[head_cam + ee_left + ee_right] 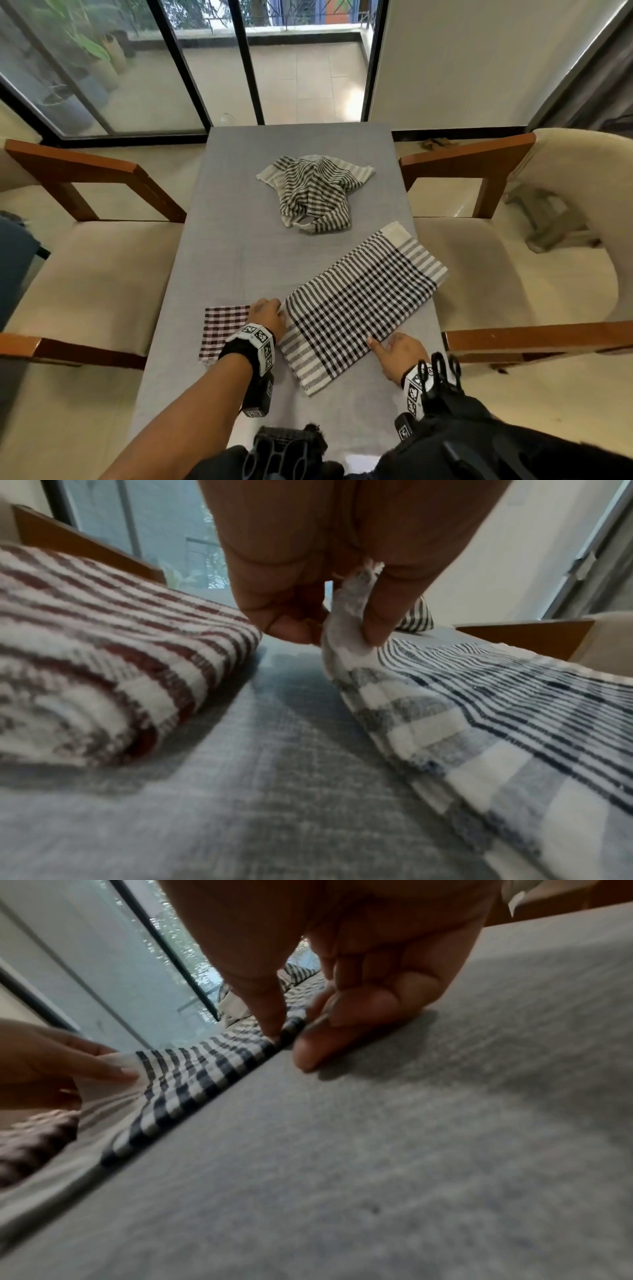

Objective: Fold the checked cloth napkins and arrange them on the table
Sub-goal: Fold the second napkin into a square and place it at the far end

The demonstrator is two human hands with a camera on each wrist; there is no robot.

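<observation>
Left wrist band (pixel 255 344): white, black square-code markers, black camera box beneath. Right wrist band (pixel 419 385): same markers, black clips; black sleeve (pixel 455 416).

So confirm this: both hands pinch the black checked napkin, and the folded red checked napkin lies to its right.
Wrong side. The head view shows the folded red checked napkin to the left of the black checked napkin. The left hand and right hand do pinch it.

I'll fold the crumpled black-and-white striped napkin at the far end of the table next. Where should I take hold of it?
Grip the crumpled black-and-white striped napkin by its two far corners, the left one and the right one, coming from above. They lie flat and spread on the grey table, while the middle is bunched, so lifting there should probably shake it open.
</observation>
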